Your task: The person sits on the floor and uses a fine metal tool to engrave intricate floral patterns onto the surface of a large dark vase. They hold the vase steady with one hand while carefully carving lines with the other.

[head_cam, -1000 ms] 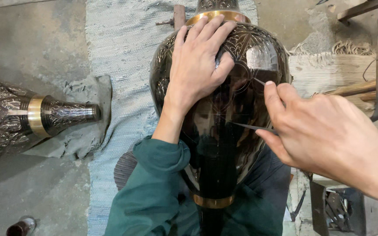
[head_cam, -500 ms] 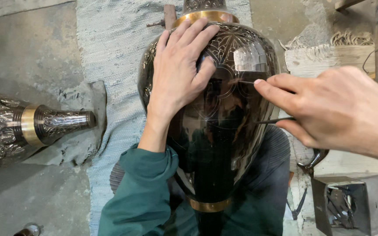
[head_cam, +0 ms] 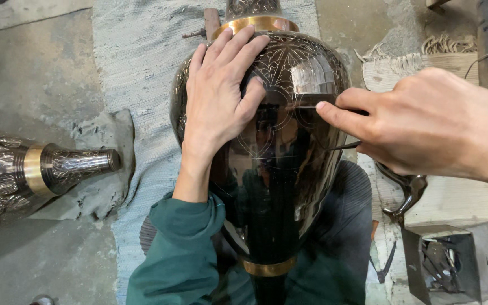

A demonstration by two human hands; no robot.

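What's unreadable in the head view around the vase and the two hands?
- Thin tool: the right hand covers its handle.
- Large dark vase: the frame edges cut off its top and foot.
- Engraving under the left hand: covered by the palm.
- Grey metal box: contents too dark to identify.

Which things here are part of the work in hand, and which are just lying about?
In use:
- large dark engraved vase
- left hand, flat on the vase
- right hand, holding a thin tool at the vase's surface

Lying about:
- second engraved vase on grey cloth
- woven mat
- metal box of tools
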